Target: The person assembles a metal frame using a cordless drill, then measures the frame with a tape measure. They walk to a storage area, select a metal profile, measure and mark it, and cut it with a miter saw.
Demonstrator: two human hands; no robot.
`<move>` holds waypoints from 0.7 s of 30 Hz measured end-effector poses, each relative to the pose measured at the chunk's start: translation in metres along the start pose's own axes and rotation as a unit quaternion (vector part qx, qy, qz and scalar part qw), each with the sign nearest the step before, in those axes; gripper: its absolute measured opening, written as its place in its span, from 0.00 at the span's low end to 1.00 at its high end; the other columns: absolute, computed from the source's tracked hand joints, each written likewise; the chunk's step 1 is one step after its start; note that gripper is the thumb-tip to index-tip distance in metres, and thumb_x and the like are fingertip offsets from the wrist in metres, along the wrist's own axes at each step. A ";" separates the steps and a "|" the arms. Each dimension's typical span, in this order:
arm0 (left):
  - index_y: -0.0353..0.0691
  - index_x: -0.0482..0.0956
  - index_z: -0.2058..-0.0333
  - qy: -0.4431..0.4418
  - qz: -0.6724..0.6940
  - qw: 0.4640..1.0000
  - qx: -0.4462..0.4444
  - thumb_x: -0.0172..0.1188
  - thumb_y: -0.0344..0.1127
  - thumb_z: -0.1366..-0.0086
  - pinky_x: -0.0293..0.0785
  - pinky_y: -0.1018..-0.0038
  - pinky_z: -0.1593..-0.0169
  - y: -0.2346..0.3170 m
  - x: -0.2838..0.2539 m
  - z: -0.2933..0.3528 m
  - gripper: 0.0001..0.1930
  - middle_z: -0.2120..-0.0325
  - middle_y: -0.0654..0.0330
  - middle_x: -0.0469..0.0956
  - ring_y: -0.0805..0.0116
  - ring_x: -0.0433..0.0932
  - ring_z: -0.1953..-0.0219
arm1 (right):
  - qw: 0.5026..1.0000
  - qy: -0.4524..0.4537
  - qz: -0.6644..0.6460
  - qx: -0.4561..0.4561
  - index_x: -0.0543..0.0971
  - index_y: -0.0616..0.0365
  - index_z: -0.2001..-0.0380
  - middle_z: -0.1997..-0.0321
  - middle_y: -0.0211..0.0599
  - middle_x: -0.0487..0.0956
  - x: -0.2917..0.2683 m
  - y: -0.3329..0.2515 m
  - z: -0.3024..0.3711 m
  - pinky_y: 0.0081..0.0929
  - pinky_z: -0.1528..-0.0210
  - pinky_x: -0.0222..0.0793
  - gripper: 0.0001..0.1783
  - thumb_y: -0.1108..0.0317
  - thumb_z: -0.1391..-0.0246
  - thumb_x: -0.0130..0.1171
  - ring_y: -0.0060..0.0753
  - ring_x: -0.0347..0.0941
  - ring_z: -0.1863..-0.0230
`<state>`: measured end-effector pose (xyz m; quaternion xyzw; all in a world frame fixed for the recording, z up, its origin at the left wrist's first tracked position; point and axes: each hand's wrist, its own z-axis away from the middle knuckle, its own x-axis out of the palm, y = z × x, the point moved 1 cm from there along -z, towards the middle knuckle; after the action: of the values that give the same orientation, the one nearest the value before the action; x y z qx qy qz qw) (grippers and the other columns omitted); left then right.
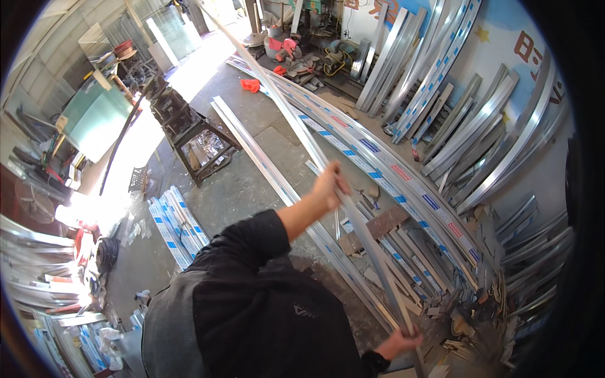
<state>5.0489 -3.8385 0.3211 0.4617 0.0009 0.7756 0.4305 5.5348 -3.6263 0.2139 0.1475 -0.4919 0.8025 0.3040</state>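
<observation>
Head view: I see the left hand (331, 186) and right hand (402, 344) grasping one long pale bar (363, 234) above metal profiles (397, 169).

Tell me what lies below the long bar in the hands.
Below the bar show metal profiles, a brown block and floor. Whatever the bar itself covers is hidden.

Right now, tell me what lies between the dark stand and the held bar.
Head view: long metal strips and grey floor lie between the dark stand and held bar.
</observation>
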 end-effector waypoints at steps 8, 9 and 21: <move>0.41 0.72 0.77 0.105 -0.077 0.977 0.169 0.58 0.41 0.32 0.74 0.66 0.76 0.121 -0.070 -0.070 0.16 0.83 0.60 0.69 0.64 0.72 0.82 | 0.558 0.074 0.739 -0.371 0.72 0.63 0.53 0.55 0.44 0.75 -0.075 -0.026 -0.016 0.45 0.58 0.69 0.11 0.68 0.35 0.51 0.37 0.74 0.59; 0.40 0.71 0.78 0.116 -0.074 0.975 0.172 0.58 0.43 0.32 0.74 0.63 0.76 0.083 -0.071 -0.061 0.17 0.84 0.59 0.69 0.62 0.72 0.82 | 0.555 0.022 0.748 -0.364 0.72 0.63 0.52 0.55 0.44 0.75 -0.068 -0.002 0.007 0.46 0.58 0.69 0.11 0.70 0.35 0.51 0.37 0.74 0.59; 0.39 0.76 0.71 0.162 -0.241 0.957 -0.009 0.56 0.64 0.35 0.72 0.62 0.71 -0.032 -0.140 -0.076 0.29 0.81 0.54 0.75 0.61 0.77 0.76 | 0.993 0.102 -0.040 0.054 0.74 0.54 0.76 0.75 0.32 0.76 -0.065 0.080 0.029 0.44 0.54 0.76 0.20 0.50 0.39 0.55 0.37 0.75 0.68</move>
<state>5.0442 -3.8817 0.1646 0.3120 0.1752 0.7132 0.6027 5.5326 -3.7008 0.1374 0.1005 -0.4084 0.8258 0.3758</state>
